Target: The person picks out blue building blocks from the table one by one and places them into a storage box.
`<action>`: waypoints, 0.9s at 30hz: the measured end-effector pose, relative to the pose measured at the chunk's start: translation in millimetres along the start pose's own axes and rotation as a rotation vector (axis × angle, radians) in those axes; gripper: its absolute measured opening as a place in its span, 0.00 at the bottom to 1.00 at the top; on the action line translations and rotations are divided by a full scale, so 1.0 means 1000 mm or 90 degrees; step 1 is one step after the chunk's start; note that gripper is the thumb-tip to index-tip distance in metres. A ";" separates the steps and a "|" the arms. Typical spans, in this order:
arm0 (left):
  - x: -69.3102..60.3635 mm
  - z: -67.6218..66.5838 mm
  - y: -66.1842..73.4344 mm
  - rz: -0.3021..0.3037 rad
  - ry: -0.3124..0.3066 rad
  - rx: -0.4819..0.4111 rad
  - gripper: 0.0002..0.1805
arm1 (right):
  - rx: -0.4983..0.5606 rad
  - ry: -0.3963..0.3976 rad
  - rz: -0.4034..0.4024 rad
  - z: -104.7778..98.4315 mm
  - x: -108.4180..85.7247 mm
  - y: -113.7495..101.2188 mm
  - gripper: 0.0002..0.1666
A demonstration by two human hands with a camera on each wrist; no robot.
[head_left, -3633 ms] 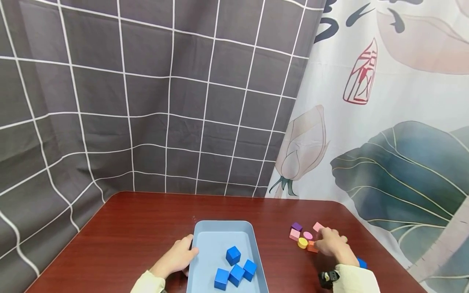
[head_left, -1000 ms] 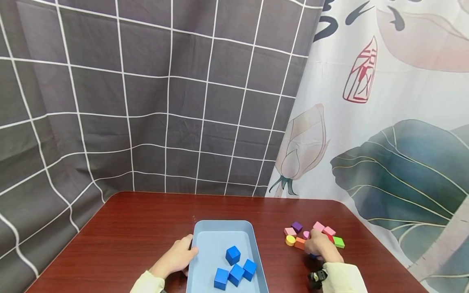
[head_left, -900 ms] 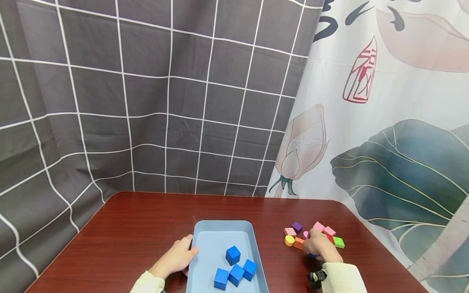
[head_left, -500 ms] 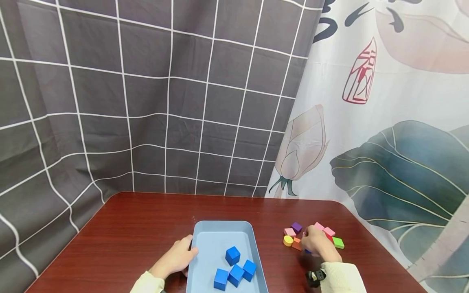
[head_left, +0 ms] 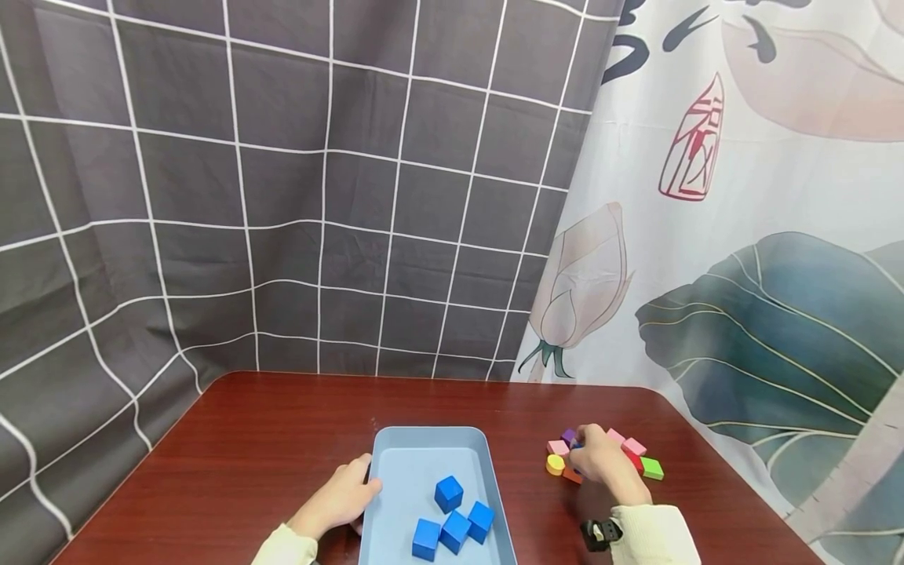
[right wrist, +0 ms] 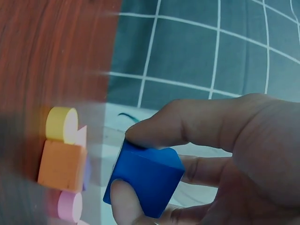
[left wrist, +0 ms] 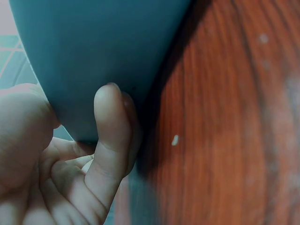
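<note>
My left hand [head_left: 339, 498] grips the left side of a light blue tray [head_left: 399, 479]; the left wrist view shows its fingers against the tray wall [left wrist: 103, 42]. Several blue cubes, one of them a cube [head_left: 448, 493] set a little back from the others, lie in the tray. On the right, my right hand [head_left: 606, 461] pinches another blue cube [right wrist: 150, 173] between thumb and fingers, mostly covered in the head view. In the right wrist view this cube is held apart from the orange block [right wrist: 62, 165] and the yellow cylinder [right wrist: 61, 124].
Round the right hand lie small blocks on the brown table [head_left: 297, 424]: pink [head_left: 557, 447], purple [head_left: 568, 435], red [head_left: 637, 461] and green [head_left: 652, 468]. A grey checked curtain [head_left: 282, 188] and a white printed curtain [head_left: 749, 204] hang behind the table.
Seconds ago the right hand was over the far-right blocks; it has since moved left, taken hold of a blue cube and risen slightly with it. The left hand and tray have stayed put.
</note>
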State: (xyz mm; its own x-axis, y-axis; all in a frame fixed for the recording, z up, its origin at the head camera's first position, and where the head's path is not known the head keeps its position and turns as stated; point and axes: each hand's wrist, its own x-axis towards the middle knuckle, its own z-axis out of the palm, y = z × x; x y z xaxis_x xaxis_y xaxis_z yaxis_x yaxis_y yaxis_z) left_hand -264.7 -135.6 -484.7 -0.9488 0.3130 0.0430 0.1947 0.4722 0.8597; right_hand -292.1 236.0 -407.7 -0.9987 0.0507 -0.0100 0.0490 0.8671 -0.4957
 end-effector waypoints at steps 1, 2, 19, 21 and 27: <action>0.000 0.000 0.000 0.000 -0.001 -0.001 0.12 | 0.005 0.002 0.000 0.000 -0.001 -0.002 0.22; 0.000 0.000 0.000 0.000 -0.001 -0.002 0.13 | 0.007 0.003 -0.001 -0.001 -0.001 -0.004 0.24; 0.000 0.000 0.001 -0.001 0.002 0.002 0.12 | 0.007 0.029 -0.082 0.006 -0.019 -0.045 0.12; 0.000 0.000 0.001 -0.002 0.004 0.006 0.12 | 0.005 0.035 -0.104 0.012 -0.022 -0.052 0.11; 0.000 0.001 0.001 0.002 0.010 0.009 0.13 | -0.005 0.020 -0.134 0.028 -0.027 -0.066 0.12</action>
State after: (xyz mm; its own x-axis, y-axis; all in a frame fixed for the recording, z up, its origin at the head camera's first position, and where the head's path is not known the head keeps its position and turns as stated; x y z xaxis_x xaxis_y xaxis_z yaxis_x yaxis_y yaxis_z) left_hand -263.8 -134.1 -484.1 -0.9521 0.3012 0.0533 0.2006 0.4831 0.8523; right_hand -269.3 163.7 -398.9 -0.9858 -0.1167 0.1210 -0.1608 0.8639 -0.4772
